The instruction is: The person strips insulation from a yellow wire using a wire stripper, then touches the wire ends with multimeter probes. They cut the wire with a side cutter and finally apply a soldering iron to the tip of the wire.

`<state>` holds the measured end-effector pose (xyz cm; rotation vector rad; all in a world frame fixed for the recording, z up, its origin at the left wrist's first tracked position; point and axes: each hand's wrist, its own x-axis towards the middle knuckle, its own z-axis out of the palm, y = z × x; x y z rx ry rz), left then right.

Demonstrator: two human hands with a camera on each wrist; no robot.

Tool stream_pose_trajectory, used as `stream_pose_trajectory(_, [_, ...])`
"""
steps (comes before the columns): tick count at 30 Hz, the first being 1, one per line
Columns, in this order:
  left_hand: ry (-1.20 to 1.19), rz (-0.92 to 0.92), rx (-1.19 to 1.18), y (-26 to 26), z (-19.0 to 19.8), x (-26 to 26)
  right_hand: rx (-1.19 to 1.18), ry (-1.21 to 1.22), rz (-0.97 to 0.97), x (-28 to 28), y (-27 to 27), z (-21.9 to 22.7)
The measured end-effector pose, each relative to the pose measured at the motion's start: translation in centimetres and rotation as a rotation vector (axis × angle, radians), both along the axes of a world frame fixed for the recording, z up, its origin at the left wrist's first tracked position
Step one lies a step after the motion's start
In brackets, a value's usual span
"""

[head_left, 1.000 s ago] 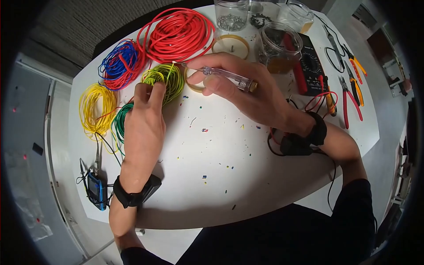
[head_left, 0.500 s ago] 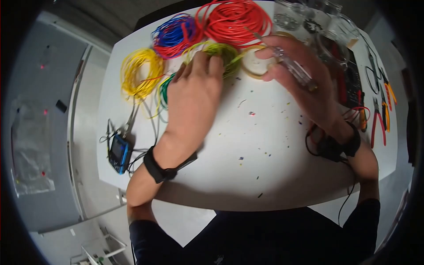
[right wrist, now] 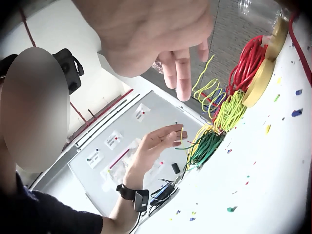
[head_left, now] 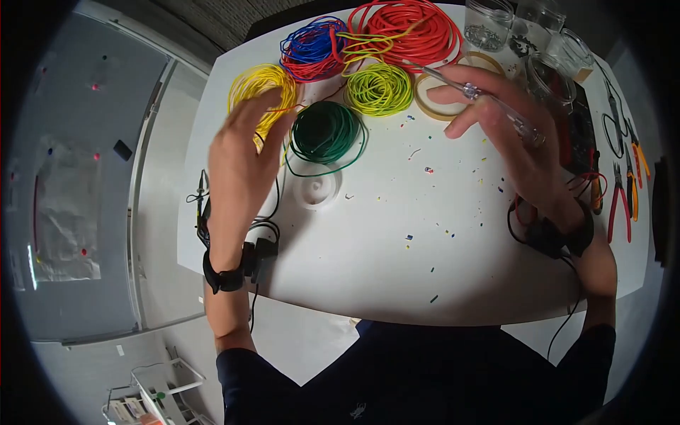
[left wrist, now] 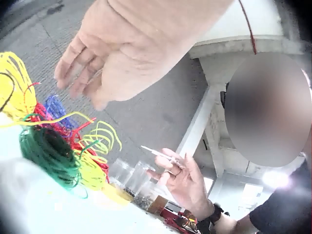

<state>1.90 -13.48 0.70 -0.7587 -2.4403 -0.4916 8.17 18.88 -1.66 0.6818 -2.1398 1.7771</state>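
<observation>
In the head view my left hand (head_left: 241,170) hovers over the yellow wire coil (head_left: 244,83) with fingers loosely bent and thumb apart. The left wrist view shows nothing in its palm. Just right of it lie a dark green wire coil (head_left: 346,134) and a yellow-green wire coil (head_left: 382,88), whose loose strands reach onto the big red coil (head_left: 425,42). My right hand (head_left: 520,117) holds a clear-handled screwdriver (head_left: 470,90), its slim shaft pointing up and left, above a tan tape roll (head_left: 419,99).
A blue-and-red wire coil (head_left: 312,46) lies at the back. Clear jars (head_left: 489,28) stand at the back right; a multimeter (head_left: 584,134) and red-handled pliers (head_left: 620,209) lie on the right. A white ring-shaped thing (head_left: 316,202) sits before the green coil. Small scraps dot the table (head_left: 375,269).
My left hand has left the yellow-green coil and moved left to the yellow one, uncovering the green coil. My right hand still holds the screwdriver. The head view has shifted.
</observation>
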Motion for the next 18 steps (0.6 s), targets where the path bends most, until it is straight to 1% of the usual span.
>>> stream_pose_trajectory(1, [-0.002,-0.001,0.007,-0.1,-0.5,0.3,0.007,-0.002,-0.001,0.1,-0.2,-0.1])
stream_pose_trajectory(3, [-0.287,0.041,0.063,0.0,-1.4,1.1,-0.012,0.023,0.041,0.1,-0.7,-0.6])
stream_pose_trajectory(4, [-0.288,0.043,0.07,0.0,-1.8,1.1,-0.005,0.022,0.044,0.0,-0.8,-0.4])
stream_pose_trajectory(6, [-0.369,0.013,0.172,-0.2,-2.4,1.0,0.177,0.209,0.06,-0.2,-0.9,0.0])
stream_pose_trajectory(7, [-0.372,0.014,0.177,-0.2,-2.5,1.0,0.182,0.207,0.062,0.0,-1.2,0.6])
stream_pose_trajectory(9, [-0.354,-0.039,0.192,-0.2,-2.5,0.8,0.16,-0.002,0.043,0.6,-2.3,1.7])
stream_pose_trajectory(10, [-0.361,-0.039,0.197,-0.1,-2.5,0.9,0.165,-0.009,0.044,0.3,-2.6,1.6])
stream_pose_trajectory(12, [-0.426,-0.049,0.249,0.1,-2.6,0.8,0.334,0.182,0.024,-0.6,-3.0,1.3])
stream_pose_trajectory(13, [-0.431,-0.049,0.256,0.0,-2.9,0.8,0.341,0.177,0.026,-0.9,-3.5,1.3])
stream_pose_trajectory(15, [-0.408,-0.028,0.24,-0.1,-3.4,0.7,0.527,0.291,0.016,-1.4,-4.4,1.4])
stream_pose_trajectory(16, [-0.411,-0.022,0.247,-0.2,-3.7,0.6,0.531,0.289,0.024,-1.6,-5.0,1.1])
stream_pose_trajectory(18, [-0.317,-0.049,0.293,-0.2,-4.2,0.4,0.475,0.227,0.055,-1.7,-5.9,0.1])
